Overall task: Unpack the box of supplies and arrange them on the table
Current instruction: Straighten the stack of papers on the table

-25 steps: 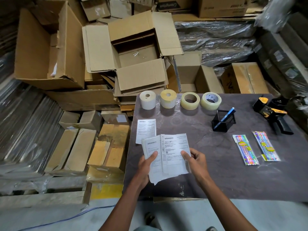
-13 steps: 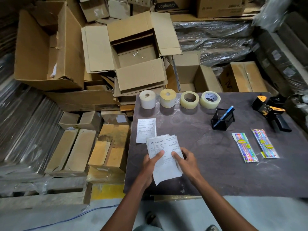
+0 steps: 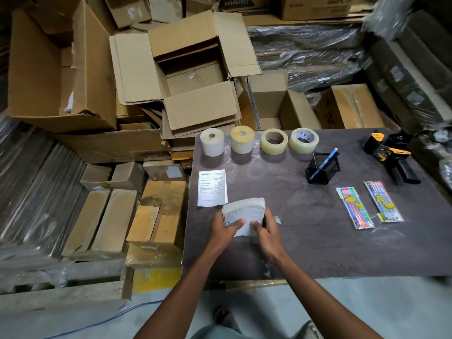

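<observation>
Both hands hold one stack of printed sheets point(image 3: 244, 212) just above the dark surface point(image 3: 305, 241), near its left edge. Left hand point(image 3: 223, 232): thumb on top of the stack, fingers curled under, gripping its left side. Right hand point(image 3: 267, 231): fingers curled round the stack's right edge, thumb on the top sheet. Stack edges look squared, sheets tilted slightly up at the far end. A single printed sheet point(image 3: 212, 187) lies flat on the surface just beyond and left of the stack, apart from it. Farther beyond the stack, along the back edge, four rolls stand in a row: two paper-label rolls point(image 3: 212, 142) on the left, two clear tape rolls point(image 3: 274, 141) on the right. Right of the stack: black mesh holder point(image 3: 322, 168) with a blue pen point(image 3: 326, 162) leaning in it; two packets of coloured pens point(image 3: 355, 207) side by side; a tape dispenser point(image 3: 391, 155) far right. Open cardboard box point(image 3: 193, 77) sits off the surface, beyond the rolls.
</observation>
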